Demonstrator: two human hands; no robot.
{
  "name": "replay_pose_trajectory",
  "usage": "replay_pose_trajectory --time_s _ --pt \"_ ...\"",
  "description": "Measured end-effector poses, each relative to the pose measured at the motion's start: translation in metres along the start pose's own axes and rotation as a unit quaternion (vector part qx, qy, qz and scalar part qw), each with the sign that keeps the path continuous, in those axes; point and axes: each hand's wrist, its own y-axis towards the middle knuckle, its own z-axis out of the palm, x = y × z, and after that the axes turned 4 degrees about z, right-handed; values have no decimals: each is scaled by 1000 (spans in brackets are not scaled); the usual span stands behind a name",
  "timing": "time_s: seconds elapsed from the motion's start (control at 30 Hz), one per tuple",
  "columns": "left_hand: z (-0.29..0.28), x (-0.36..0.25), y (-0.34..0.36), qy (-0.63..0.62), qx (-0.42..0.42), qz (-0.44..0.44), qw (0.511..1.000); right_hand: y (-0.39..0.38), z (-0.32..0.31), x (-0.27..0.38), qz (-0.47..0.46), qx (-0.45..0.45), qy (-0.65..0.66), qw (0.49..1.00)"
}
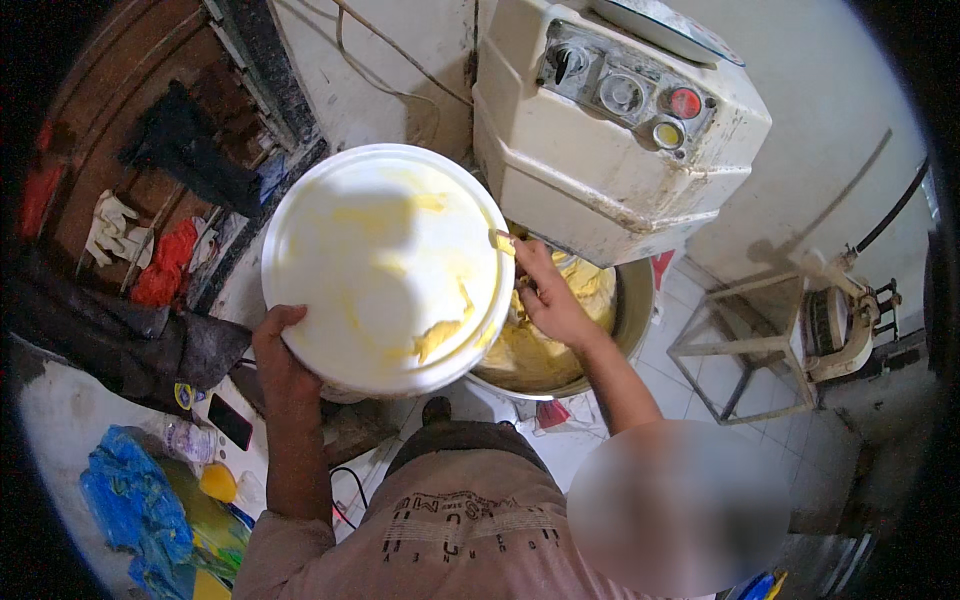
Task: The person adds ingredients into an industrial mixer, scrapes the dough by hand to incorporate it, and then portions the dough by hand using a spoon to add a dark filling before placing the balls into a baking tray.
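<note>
A round white plastic tub or lid (350, 290), smeared inside with yellow paste, is tilted toward me. My left hand (283, 345) grips its lower left rim, the thumb over the edge and the fingers hidden beneath. At its right rim, my right hand (545, 290) is closed with the fingers bent; a small yellow-coated piece (505, 243) shows at the fingertips, its kind unclear. Under that hand stands a large metal mixing bowl (637, 315) holding soft yellow dough (530, 350). The white round thing covers the bowl's left part.
A cream mixer (610, 150) with a knob and buttons overhangs the bowl, a plate (670, 25) on top. To the right stands a metal frame (745, 350) with a machine part. At left lie a phone (230, 422), a blue plastic bag (135, 505) and hanging cloths (170, 262).
</note>
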Motion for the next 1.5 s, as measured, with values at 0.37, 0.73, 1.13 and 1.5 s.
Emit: replay_pose_trajectory --time_s 0.37,0.73,1.13,1.5 --pt "18 22 12 -86 -47 26 995 -30 77 8 45 -54 25 997" --pt "13 59 -15 258 59 261 928 7 52 13 108 48 -28 993" --pt "-4 72 -25 431 185 400 787 75 83 51 93 177 -242 950" --pt "19 86 -12 272 19 321 907 65 64 48 66 309 -30 948"
